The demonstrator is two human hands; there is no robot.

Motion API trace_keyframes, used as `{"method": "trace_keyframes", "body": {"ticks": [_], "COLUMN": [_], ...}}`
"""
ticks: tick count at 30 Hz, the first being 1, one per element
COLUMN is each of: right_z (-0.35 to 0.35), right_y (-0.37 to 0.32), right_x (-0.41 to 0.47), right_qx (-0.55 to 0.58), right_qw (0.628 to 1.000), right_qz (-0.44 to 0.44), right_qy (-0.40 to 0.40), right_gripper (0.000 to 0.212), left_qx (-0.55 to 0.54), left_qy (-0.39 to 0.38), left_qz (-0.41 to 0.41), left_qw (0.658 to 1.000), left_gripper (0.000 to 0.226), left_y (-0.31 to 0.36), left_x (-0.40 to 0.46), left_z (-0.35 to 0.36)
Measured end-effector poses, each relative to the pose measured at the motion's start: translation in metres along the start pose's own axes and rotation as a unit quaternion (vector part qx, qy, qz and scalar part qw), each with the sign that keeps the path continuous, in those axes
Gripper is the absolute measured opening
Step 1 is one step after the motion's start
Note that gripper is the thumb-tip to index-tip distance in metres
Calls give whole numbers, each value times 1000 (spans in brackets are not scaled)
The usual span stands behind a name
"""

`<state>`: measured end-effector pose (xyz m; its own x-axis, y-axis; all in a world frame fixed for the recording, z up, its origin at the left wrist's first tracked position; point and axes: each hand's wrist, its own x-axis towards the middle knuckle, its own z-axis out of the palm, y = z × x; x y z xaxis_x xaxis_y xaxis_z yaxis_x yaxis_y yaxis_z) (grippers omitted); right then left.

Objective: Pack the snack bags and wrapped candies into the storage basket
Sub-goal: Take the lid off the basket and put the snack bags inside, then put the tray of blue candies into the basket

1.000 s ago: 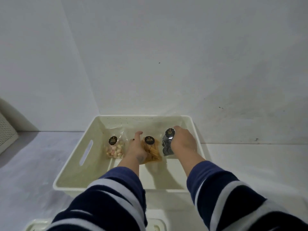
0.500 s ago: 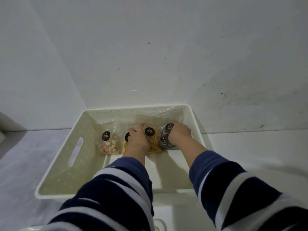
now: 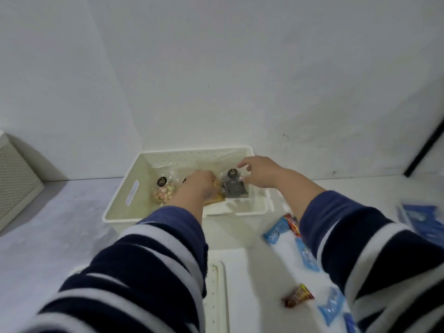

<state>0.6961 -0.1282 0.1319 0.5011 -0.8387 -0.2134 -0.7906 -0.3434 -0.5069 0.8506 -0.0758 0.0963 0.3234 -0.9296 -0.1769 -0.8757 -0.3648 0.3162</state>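
The cream storage basket [image 3: 120, 209] stands against the wall. Inside, along its far side, lie a clear bag of pastel candies [image 3: 164, 192], an orange snack bag [image 3: 216, 200] and a dark snack bag [image 3: 233, 188]. My left hand [image 3: 199, 186] is curled over the orange bag and hides most of it. My right hand [image 3: 260, 173] hovers just right of the dark bag's top, fingers apart, holding nothing I can see. A brown wrapped candy [image 3: 298, 295] and blue-white snack packets [image 3: 276, 230] lie on the table to the right.
A red wrapped candy [image 3: 292, 222] lies by my right sleeve. More blue packets [image 3: 422, 219] sit at the far right. A white perforated lid [image 3: 216, 284] lies in front of the basket, and a cream perforated box [image 3: 14, 179] stands at the left.
My right hand has come off the dark bag and spread its fingers. The left hand stays on the orange bag. The view has pulled back, and the candies on the right now show.
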Motion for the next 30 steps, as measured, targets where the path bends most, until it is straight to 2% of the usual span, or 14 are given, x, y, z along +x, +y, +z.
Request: {"method": "trace_keyframes", "body": {"ticks": [9,20,26,30], "right_z": [-40,-72,-71,-52], "right_y": [88,296,435,487], "right_x": [-133,-281,-361,-395], "right_qx": [-87,-131,-92,-48], "right_qw": [992,961,931,900], "right_qz": [95,237,352,433], "right_qy": [-1,-46,-23,3], "right_gripper": [47,47,47,57], "left_qx": [-59,-109,-131,-118], "left_qy": [-18,-95,-132,-155], "left_qz": [93,125,121,133], "left_qw": [994,982,975,972], "left_gripper": [40,36,37,38], "left_y": [108,261,347,390], "left_x": [-72,-136,-153,-161], "left_z": [17,131,198,230]}}
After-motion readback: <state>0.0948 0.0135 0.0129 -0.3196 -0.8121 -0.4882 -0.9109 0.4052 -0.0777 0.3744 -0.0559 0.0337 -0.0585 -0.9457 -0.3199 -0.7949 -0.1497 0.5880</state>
